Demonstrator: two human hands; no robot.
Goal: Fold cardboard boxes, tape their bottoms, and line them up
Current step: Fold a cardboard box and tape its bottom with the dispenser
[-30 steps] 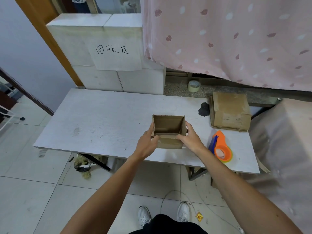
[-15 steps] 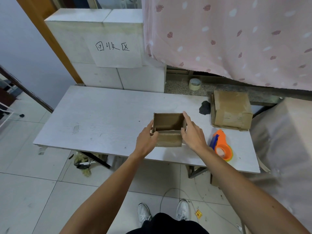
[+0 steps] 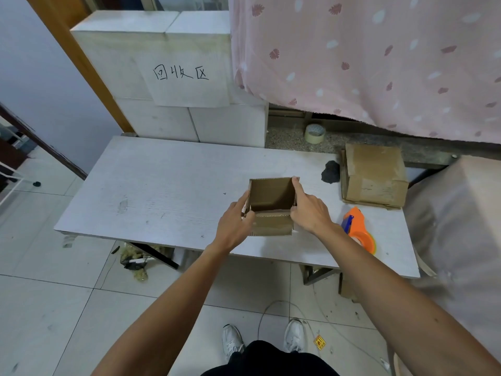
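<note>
A small brown cardboard box (image 3: pixel 271 226) stands open-topped on the white table (image 3: pixel 162 191), near its front edge. My left hand (image 3: pixel 235 222) grips the box's left near corner, fingers on the left wall and thumb on the front wall. My right hand (image 3: pixel 309 210) lies flat against the right wall, its index finger stretched straight along the rim. An orange tape dispenser (image 3: pixel 357 232) lies on the table just right of my right wrist. A stack of flattened cardboard boxes (image 3: pixel 374 175) sits at the table's back right.
A roll of masking tape (image 3: pixel 314 133) stands on the stone ledge behind the table. A black lump (image 3: pixel 330 172) lies beside the flat stack. White blocks with a handwritten paper sign (image 3: pixel 187 74) rise behind the table. A cloth-covered bulk (image 3: pixel 455 213) borders the right end.
My right hand's fingers have straightened and slid forward along the box's right wall. My left hand keeps its hold, and the box has barely moved.
</note>
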